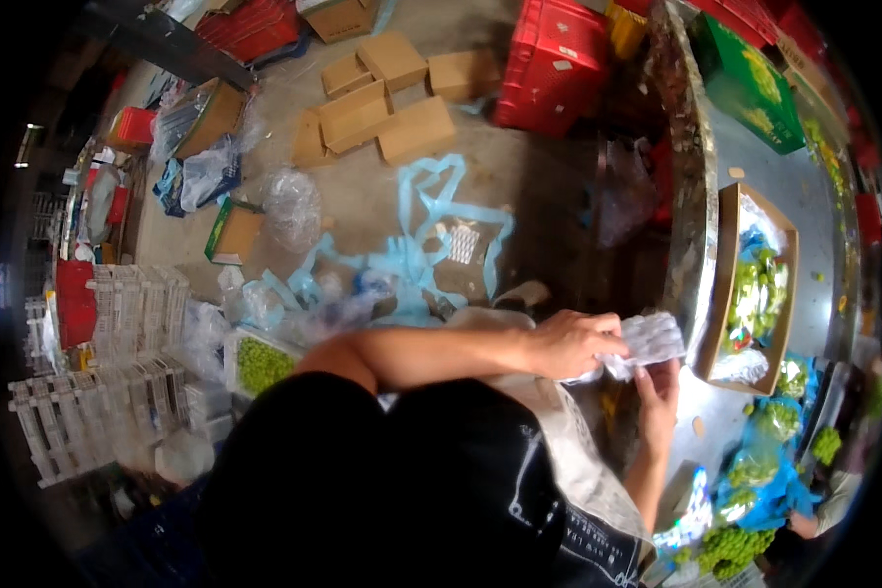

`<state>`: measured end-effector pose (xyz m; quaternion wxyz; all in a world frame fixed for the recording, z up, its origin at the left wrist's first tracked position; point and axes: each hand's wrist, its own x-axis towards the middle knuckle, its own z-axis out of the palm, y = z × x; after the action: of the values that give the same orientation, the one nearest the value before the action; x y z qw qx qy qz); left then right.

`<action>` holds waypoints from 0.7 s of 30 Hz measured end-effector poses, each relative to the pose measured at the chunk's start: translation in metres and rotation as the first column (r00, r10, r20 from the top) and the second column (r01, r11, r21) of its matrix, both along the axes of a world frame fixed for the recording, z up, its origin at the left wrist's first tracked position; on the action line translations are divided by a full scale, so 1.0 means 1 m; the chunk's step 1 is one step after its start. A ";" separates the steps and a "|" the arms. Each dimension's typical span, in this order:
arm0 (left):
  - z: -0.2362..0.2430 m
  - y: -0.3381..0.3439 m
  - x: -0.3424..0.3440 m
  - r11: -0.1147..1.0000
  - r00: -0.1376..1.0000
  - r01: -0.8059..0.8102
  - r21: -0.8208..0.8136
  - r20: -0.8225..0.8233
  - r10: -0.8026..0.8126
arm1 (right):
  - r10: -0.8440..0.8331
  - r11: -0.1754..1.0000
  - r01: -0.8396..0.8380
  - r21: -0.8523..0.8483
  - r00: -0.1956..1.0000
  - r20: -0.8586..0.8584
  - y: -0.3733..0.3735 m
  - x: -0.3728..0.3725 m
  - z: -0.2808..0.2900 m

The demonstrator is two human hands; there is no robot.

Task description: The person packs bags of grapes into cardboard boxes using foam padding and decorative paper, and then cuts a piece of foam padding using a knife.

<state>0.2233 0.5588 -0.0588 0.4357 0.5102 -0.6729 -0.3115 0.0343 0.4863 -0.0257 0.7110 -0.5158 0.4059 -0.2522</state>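
My left hand (pixel 573 343) reaches across my body to the right, its fingers closed on a crumpled white sheet of wrapping (pixel 654 336) with a quilted or netted texture. From below, my right hand (pixel 660 390) pinches the lower edge of the same sheet between thumb and fingers. The sheet is held up beside the edge of the metal table (pixel 701 441). Close to my hands on that table stands an open cardboard box (pixel 708 365) with green grapes (pixel 758 294) in clear bags and white wrapping at its ends.
Loose green grapes (pixel 730 551) and blue wrapping (pixel 789 475) lie along the table, where a co-worker's hand (pixel 804 524) reaches in. Light-blue strapping (pixel 407 260) and flattened cardboard boxes (pixel 358 116) litter the floor. Red crates (pixel 551 69) stand ahead; white crates (pixel 108 407) at left.
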 end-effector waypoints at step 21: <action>0.020 0.012 -0.065 0.354 0.441 0.870 0.342 -0.221 -0.870 | -0.538 0.843 0.437 -0.313 0.676 -0.504 0.242 -0.071 -0.019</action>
<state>0.1578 0.5709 -0.0389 0.0880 0.1546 -0.7583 -0.6272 -0.0366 0.7281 -0.0449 0.4156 -0.4969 0.7008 -0.2988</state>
